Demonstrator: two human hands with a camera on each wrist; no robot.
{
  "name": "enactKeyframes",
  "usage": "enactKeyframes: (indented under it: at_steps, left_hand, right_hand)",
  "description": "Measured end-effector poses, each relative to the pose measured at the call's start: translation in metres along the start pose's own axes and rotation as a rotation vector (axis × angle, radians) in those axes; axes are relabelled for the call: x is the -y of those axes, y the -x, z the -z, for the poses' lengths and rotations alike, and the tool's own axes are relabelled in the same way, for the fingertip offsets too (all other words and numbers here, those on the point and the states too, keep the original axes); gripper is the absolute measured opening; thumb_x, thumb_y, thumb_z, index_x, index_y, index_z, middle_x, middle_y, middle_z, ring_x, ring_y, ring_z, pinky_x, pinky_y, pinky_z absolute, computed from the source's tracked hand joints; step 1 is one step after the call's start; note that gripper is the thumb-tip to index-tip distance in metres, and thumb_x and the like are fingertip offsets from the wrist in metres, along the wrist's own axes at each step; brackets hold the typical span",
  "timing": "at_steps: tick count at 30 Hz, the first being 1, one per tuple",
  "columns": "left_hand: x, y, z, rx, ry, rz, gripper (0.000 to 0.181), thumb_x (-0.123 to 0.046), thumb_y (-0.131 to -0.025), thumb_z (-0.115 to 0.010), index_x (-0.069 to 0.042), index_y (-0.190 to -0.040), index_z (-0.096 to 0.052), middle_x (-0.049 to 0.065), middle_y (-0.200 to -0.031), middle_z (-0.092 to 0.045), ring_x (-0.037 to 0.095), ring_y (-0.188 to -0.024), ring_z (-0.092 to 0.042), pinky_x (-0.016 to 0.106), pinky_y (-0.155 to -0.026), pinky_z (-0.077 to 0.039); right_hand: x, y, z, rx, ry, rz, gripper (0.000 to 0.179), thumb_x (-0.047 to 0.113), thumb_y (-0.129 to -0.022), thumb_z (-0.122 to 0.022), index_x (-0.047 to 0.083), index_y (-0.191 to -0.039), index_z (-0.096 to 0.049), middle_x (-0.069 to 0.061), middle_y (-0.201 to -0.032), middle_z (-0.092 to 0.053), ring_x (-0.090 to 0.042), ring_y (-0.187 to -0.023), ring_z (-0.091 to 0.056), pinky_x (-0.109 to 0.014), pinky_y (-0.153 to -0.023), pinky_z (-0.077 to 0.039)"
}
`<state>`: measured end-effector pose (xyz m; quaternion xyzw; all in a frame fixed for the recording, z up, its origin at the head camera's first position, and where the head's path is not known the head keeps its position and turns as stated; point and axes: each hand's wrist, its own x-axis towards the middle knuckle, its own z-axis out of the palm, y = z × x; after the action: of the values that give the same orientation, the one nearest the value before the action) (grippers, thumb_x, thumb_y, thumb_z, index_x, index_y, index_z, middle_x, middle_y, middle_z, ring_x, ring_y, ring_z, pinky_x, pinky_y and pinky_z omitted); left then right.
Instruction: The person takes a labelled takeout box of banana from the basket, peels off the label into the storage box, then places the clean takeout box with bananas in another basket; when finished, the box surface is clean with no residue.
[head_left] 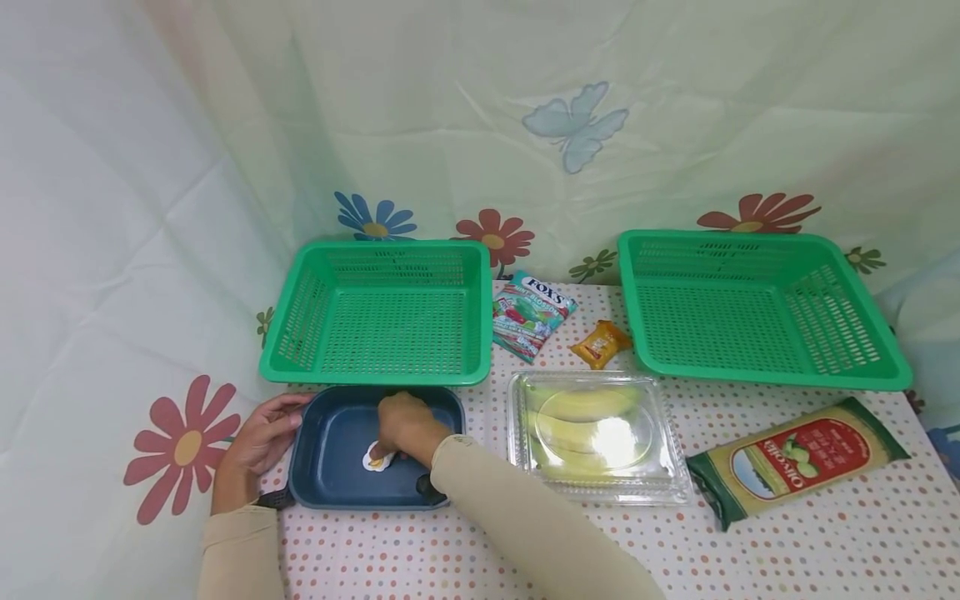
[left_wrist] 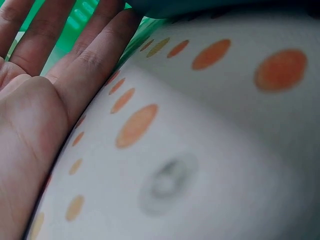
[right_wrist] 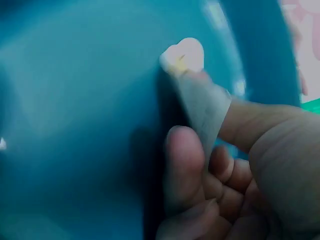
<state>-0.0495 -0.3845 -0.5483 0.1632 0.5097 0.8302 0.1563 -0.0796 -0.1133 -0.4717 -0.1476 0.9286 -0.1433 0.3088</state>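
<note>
My right hand point(head_left: 408, 427) is down inside a dark blue rectangular tray point(head_left: 330, 493). Its thumb and curled fingers grip a small, thin white piece with a yellow middle point(head_left: 377, 458), close over the tray floor. In the right wrist view, the scalloped white end of this piece point(right_wrist: 187, 52) sticks out past the fingers, and a greyish flap of it lies along the hand. At the tray's left end rests my left hand point(head_left: 264, 435), fingertips right at the rim. The left wrist view shows its fingers point(left_wrist: 92, 57) relaxed and nearly straight, with nothing held.
Behind the tray stands a green basket point(head_left: 480, 333); another green basket point(head_left: 847, 379) is at the back right. Between them lie a Fox's candy bag point(head_left: 532, 317) and a small orange packet point(head_left: 602, 343). Bananas show through a clear plastic box point(head_left: 600, 433), left of an Olivoilà package point(head_left: 797, 460).
</note>
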Motion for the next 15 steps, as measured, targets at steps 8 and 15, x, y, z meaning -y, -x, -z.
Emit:
enactKeyframes:
  at_steps: [8,15]
  left_hand:
    - [0.001,0.001,0.002,0.017,-0.001,-0.017,0.064,0.030,-0.094,-0.023,0.001,-0.135,-0.062,0.005,-0.135,-0.068,0.014,-0.123,-0.064,0.025,-0.101,-0.053]
    - [0.002,0.001,0.002,0.007,-0.002,-0.007,0.064,0.029,-0.094,-0.023,0.000,-0.134,-0.063,0.005,-0.134,-0.068,0.013,-0.122,-0.065,0.024,-0.100,-0.054]
  right_hand:
    - [-0.011,-0.001,0.012,0.106,0.103,0.100,0.033,0.047,-0.081,-0.085,0.020,-0.080,-0.067,0.004,-0.067,-0.064,-0.010,-0.056,-0.062,-0.032,-0.058,-0.047]
    - [-0.022,-0.001,0.023,0.153,0.129,0.297,0.028,0.032,-0.083,-0.086,0.025,-0.072,-0.061,0.010,-0.074,-0.059,-0.009,-0.070,-0.054,-0.028,-0.061,-0.044]
